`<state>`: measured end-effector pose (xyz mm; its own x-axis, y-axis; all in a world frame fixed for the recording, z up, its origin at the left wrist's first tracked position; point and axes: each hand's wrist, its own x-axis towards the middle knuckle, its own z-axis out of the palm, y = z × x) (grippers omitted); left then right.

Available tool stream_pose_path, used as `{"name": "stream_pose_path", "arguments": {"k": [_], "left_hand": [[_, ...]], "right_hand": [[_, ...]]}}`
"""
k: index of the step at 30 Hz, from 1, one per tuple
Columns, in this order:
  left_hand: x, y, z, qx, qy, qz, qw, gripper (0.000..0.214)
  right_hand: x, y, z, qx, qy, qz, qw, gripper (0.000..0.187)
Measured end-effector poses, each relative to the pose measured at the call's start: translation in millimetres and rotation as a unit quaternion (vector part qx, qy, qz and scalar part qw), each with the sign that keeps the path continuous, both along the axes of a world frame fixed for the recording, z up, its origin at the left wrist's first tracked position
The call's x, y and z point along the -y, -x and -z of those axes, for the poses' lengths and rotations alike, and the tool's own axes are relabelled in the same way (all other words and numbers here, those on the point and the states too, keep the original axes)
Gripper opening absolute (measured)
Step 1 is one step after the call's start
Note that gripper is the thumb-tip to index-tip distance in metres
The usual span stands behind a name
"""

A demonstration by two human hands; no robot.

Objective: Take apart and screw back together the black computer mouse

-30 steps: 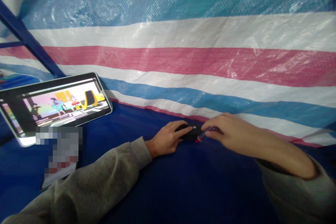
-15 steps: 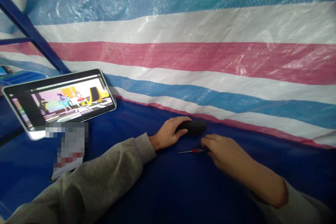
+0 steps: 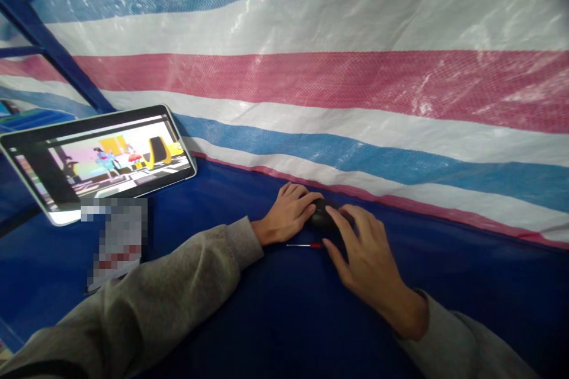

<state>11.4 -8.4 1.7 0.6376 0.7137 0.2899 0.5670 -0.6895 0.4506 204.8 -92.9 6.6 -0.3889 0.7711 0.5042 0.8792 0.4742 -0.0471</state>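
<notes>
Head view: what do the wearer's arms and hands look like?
Grey, fabric long sleeves on both arms: the left sleeve ends in a fitted cuff, the right sleeve near the wrist. Left hand and right hand ungloved; no markings visible.

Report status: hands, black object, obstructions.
Left hand on black object. Right hand open at its other end. Screwdriver alongside, handle unclear, possibly in the way.

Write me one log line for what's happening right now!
left grip: holding black mouse | right grip: spread at black mouse | screwdriver: beside black mouse, handle unclear
</notes>
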Motion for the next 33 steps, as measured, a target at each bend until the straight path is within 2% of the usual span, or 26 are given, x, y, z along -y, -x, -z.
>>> {"name": "stream_pose_path", "arguments": {"k": [2,7,12,19,33], "left_hand": [[0,-1,1.9,-0.006,-0.013,0.002,1.000,0.037],[5,-2,1.0,0.007,-0.057,-0.006,0.998,0.032],[8,2,4.2,0.056,-0.078,-0.017,0.995,0.022],[10,5,11.9,0.089,-0.098,-0.016,0.991,0.020],[10,8,9.5,0.139,-0.137,-0.012,0.981,0.011]], "right_hand": [[-4,-1,12.6,-0.004,0.004,0.012,1.000,0.056],[-12,-2,29.1,-0.012,0.058,0.025,0.998,0.054],[-13,-4,26.4,-0.010,0.061,0.024,0.998,0.053],[-14,-5,24.2,-0.022,0.058,0.014,0.998,0.051],[-14,-8,27.1,-0.045,0.078,0.004,0.996,0.053]]}}
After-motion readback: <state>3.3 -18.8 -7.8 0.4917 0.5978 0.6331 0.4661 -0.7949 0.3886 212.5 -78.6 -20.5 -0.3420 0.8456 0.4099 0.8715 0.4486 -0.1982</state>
